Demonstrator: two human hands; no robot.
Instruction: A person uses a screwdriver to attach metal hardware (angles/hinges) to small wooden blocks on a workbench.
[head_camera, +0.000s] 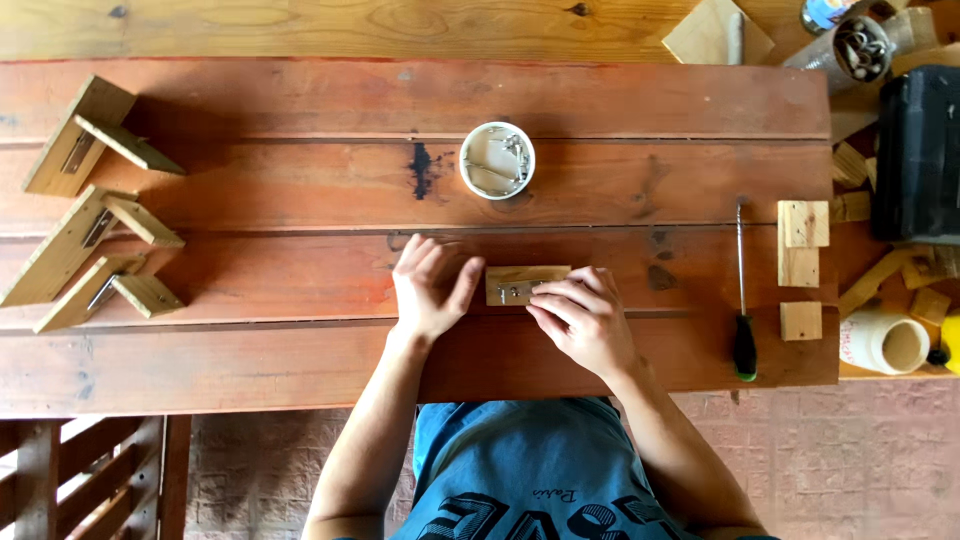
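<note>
both hands (430, 290) (580, 318) at wood block (525, 285); white cup (497, 160) behind, screwdriver (743, 300) right.

We read this as small woodworking spot, hobby workshop, likely outdoors or on porch. Evidence: long plank workbench (250, 340) of reddish boards, stained and scuffed; brick paving below. Three hinged wooden brackets (90, 210) lined up at far left. Cut wood blocks (803, 250) stacked at right, more offcuts beyond. Screwdriver (742, 300) with green-black handle lying on bench. White tub of metal hardware (497, 160) at centre. Tube of screws (850, 50) and black case (920, 150) at right edge. Glue bottle (885, 342) nearby.
</note>
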